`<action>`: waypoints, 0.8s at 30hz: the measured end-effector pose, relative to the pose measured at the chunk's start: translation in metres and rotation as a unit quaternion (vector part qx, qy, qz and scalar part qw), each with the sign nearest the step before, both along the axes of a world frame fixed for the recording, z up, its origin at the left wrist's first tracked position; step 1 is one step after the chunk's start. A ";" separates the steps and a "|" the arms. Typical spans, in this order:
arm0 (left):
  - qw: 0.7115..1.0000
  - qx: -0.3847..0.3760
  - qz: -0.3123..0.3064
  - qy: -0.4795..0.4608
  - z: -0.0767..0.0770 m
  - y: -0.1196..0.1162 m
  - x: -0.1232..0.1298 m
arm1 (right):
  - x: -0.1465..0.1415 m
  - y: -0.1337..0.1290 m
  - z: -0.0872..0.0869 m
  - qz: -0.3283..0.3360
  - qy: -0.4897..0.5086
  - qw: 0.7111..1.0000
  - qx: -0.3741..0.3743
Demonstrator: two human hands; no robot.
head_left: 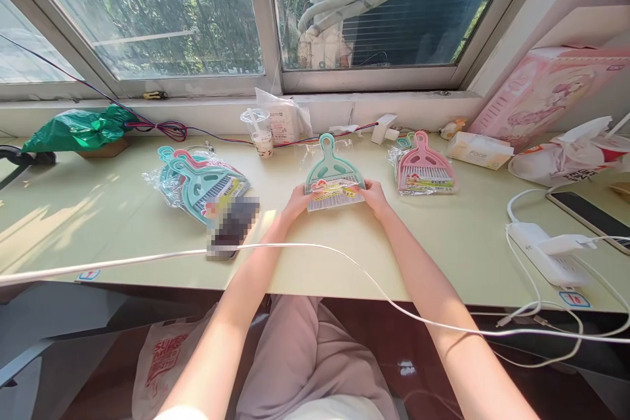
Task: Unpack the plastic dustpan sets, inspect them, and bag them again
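Observation:
A mint-green mini dustpan and brush set (329, 167), in clear wrapping with a printed label, lies at the middle of the table, handle pointing towards the window. My left hand (297, 202) grips its lower left corner and my right hand (374, 198) its lower right corner. Fingers of both hands are partly hidden by the set and its label. To the left sits a pile of wrapped green and pink dustpan sets (211, 187). On the right lies a pink wrapped dustpan set (427, 167), with a green handle showing behind it.
A blurred-out dark phone (233, 226) lies near my left forearm. A white cable (315, 246) crosses over both forearms. At the back stand a drink cup (260, 134) and a green bag (79, 131). To the right are a tissue pack (480, 149), a power strip (544, 256) and another phone (590, 216).

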State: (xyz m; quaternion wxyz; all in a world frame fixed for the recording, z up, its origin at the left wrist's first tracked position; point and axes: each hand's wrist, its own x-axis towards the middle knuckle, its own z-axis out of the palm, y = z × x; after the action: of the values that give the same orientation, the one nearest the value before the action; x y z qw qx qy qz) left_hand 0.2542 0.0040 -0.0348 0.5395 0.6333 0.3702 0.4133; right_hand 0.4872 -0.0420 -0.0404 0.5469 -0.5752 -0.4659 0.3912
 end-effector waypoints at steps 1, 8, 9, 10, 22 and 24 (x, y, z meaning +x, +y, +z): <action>1.000 -0.007 -0.004 -0.007 0.002 -0.002 0.001 | -0.001 0.000 0.001 -0.011 0.002 1.000 0.003; 0.991 -0.035 -0.101 -0.074 0.018 -0.017 0.004 | 0.001 0.000 0.000 -0.058 -0.025 0.998 -0.008; 0.990 -0.040 -0.107 -0.081 0.018 -0.017 0.003 | 0.002 0.000 0.000 -0.056 -0.032 0.998 -0.013; 0.989 -0.049 -0.105 -0.089 0.018 -0.016 0.002 | 0.002 0.000 0.001 -0.054 -0.041 0.998 -0.016; 0.974 -0.154 -0.113 -0.124 0.013 -0.009 -0.007 | 0.012 -0.004 0.005 0.013 -0.128 0.991 0.021; 0.976 -0.148 -0.111 -0.117 0.012 -0.009 -0.005 | 0.012 -0.004 0.005 0.016 -0.169 0.985 0.033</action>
State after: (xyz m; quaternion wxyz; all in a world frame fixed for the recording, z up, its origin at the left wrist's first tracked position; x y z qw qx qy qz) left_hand 0.2488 -0.0052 -0.0230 0.7095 0.5308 0.2888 0.3625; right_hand 0.4996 -0.0464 -0.0355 0.4720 -0.6074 -0.5736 0.2815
